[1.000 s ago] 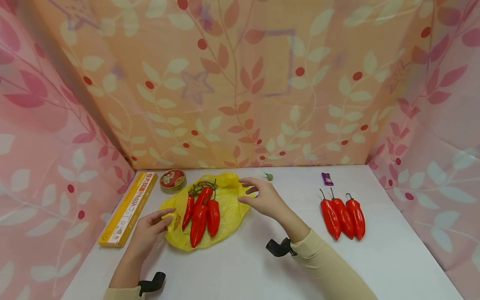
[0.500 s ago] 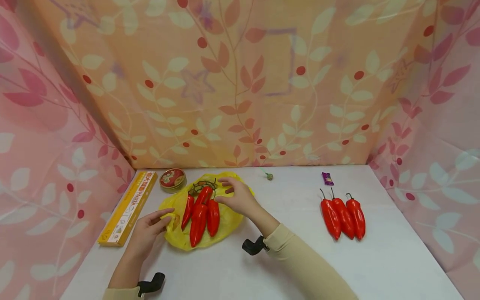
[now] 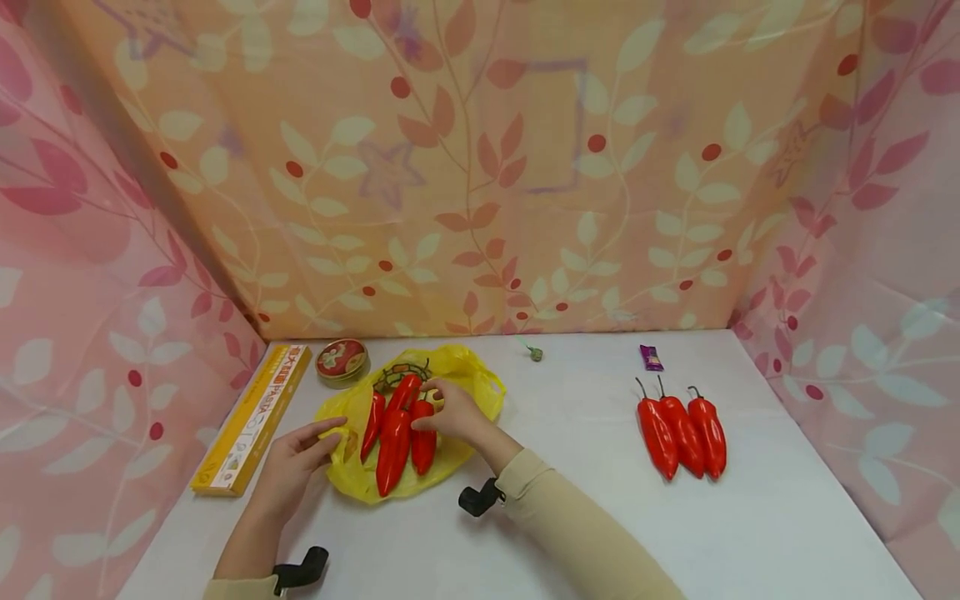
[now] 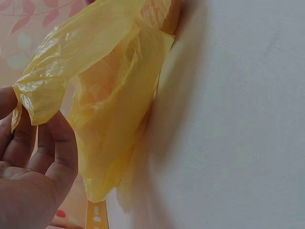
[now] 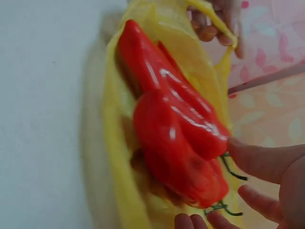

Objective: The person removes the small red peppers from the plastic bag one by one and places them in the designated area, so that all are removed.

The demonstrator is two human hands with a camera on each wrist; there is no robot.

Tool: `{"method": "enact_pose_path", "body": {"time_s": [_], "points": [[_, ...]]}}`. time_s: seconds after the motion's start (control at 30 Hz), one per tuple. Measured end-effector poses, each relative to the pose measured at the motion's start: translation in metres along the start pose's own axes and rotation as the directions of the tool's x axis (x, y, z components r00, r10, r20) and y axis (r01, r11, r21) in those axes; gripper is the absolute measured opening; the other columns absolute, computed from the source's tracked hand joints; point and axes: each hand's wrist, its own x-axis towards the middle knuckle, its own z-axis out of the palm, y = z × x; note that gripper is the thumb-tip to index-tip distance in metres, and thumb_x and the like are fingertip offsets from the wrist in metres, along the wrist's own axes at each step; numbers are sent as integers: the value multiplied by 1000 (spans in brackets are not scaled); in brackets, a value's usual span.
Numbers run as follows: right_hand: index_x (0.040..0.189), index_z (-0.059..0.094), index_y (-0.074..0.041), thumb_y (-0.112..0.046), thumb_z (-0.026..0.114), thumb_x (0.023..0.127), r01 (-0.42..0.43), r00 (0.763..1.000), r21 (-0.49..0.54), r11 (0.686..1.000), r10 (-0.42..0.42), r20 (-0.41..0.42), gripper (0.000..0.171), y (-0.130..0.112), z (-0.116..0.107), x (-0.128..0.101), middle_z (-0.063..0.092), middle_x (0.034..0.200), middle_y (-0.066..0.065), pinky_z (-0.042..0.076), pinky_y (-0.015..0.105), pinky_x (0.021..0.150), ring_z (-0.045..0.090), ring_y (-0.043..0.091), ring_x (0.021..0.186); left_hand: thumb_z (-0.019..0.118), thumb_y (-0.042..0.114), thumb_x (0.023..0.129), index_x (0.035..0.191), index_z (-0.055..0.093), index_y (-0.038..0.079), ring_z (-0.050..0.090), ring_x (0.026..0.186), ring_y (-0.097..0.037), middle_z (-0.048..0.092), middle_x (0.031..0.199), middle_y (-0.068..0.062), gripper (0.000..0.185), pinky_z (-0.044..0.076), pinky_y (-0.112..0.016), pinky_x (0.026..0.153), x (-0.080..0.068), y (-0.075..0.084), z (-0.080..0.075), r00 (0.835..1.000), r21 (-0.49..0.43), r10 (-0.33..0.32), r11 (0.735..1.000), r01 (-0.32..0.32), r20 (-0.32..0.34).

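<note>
A yellow plastic bag (image 3: 457,375) lies open at the left of the white table (image 3: 570,467) with several red peppers (image 3: 393,442) on it. My left hand (image 3: 330,437) pinches the bag's near-left edge; in the left wrist view the left hand (image 4: 38,157) holds the bag's (image 4: 109,95) film between thumb and fingers. My right hand (image 3: 431,412) reaches across the bag, its fingers curled on the stem end of the rightmost pepper (image 3: 423,442). In the right wrist view my fingers (image 5: 262,162) close around the top of the peppers (image 5: 176,143).
Three more red peppers (image 3: 682,433) lie side by side on the right. A round tin (image 3: 342,361) and a long yellow box (image 3: 251,421) sit at the far left. A purple wrapper (image 3: 651,358) and a small green thing (image 3: 535,353) lie near the patterned back wall.
My right hand has moved left and down from above the bag's right edge onto the rightmost pepper in the bag. The left hand has kept its hold on the bag's edge.
</note>
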Motion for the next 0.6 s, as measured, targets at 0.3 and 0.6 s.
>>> {"method": "enact_pose_path", "body": {"time_s": [0.3,0.6], "points": [[136,59,-16,-22,84,83,-47,999,-61,997,47,-6,59,8,13,3,63,127,9,58,38,90,59,24,110,62,32,102,145,55,8,60,110,-6,49,149,-10,50,54,-20,93,-2,-2,0,1000,2,28,1000,-28,3],[142,58,-17,-11,78,83,-51,999,-35,998,50,-8,62,5,4,-2,64,124,12,60,36,83,60,22,100,60,32,102,146,53,10,58,112,-2,43,154,-9,50,53,-19,93,-1,-1,-4,1000,17,25,1000,-25,10]]}}
